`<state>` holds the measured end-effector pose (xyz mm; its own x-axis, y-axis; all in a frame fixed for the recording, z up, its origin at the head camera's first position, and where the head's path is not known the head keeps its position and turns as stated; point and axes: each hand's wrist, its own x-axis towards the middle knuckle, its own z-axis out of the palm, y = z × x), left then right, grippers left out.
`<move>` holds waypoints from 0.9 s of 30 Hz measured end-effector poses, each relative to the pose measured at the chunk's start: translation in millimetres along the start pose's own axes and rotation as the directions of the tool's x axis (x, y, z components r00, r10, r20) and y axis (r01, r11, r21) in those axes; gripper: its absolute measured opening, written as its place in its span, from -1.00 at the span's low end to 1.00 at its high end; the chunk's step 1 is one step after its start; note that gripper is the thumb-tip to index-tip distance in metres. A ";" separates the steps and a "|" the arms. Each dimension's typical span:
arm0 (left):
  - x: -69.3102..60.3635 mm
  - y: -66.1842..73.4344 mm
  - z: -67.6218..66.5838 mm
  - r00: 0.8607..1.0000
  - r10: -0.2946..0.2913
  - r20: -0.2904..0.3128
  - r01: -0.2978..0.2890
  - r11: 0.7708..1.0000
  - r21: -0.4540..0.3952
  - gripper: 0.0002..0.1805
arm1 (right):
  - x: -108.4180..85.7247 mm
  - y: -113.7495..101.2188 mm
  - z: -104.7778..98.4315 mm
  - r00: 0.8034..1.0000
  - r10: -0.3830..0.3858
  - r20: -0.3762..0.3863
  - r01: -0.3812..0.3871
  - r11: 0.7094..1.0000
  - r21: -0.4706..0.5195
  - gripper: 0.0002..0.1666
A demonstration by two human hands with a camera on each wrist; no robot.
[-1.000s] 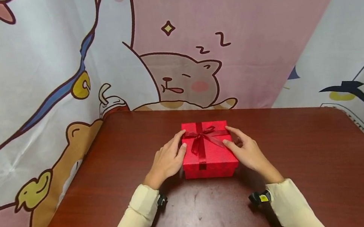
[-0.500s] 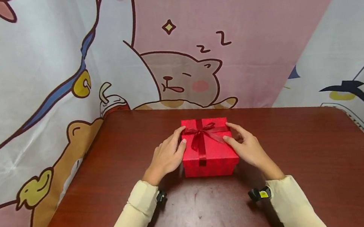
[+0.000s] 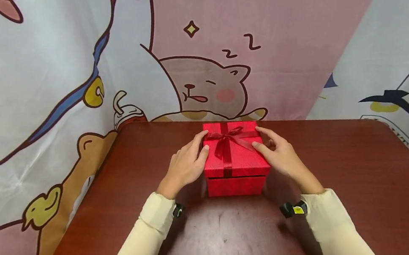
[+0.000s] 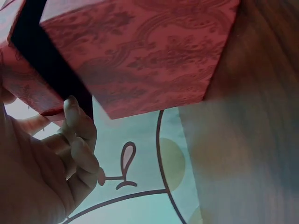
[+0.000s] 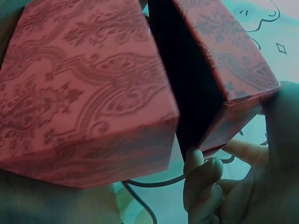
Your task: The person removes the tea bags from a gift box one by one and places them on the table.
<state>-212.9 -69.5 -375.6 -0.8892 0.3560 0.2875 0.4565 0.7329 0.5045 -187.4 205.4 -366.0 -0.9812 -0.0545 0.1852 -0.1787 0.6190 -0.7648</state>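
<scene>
- Printed cloth, pink and white, stands behind and left of the counter; cartoon animals on it, one dozing at far centre.
- Counter, dark reddish wood, glare at near centre.
- Left sleeve and right sleeve, pale cream, come in from the near edge, left and right.
- Box base, red, patterned, on the counter, roughly centre toward the far side; one flat wall faces near.
- Lid, red, right above the base, ribboned top up, hollow side down, one edge facing near. Dark gap between rim and base. Footprint close to square; view foreshortened, can't tell a long axis.
- Left hand grips the lid's left side, fingers curled in at the rim.
- Right hand grips the lid's right side the same way, fingertips at the lower rim.
- Black wrist devices, one per wrist; right one has a yellow patch.
- Ribbon bow, dark red, toward the lid's far half; bands run near-far and left-right, tails trail near.
</scene>
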 end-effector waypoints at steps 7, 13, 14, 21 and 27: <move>-0.2 -0.4 -12.3 1.000 0.005 -0.005 -0.005 1.000 0.008 -0.43 | 2.4 -11.2 -0.6 1.000 -0.004 -0.003 0.004 1.000 -0.003 -0.38; -5.1 -3.3 -22.7 1.000 -0.006 -0.001 0.006 1.000 0.002 -0.42 | 2.2 -21.8 2.6 1.000 -0.016 0.009 0.016 1.000 -0.002 -0.38; -6.1 -4.8 -24.6 1.000 -0.009 0.000 0.009 1.000 0.001 -0.42 | 2.8 -23.8 4.0 1.000 -0.016 0.014 0.016 1.000 -0.003 -0.38; -13.3 -15.6 -35.2 0.999 -0.043 0.003 0.043 0.999 -0.002 -0.43 | 8.1 -33.4 17.7 0.999 -0.019 0.037 0.019 1.000 -0.004 -0.36; -19.7 -25.6 -45.4 0.997 -0.071 -0.002 0.071 0.997 -0.008 -0.43 | 13.6 -41.8 29.2 0.997 -0.033 0.063 0.034 0.999 -0.022 -0.35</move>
<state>-205.7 -121.7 -357.2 -0.9193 0.3020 0.2522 0.3924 0.7518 0.5299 -195.4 155.8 -349.5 -0.9774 -0.1244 0.1708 -0.2107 0.6337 -0.7443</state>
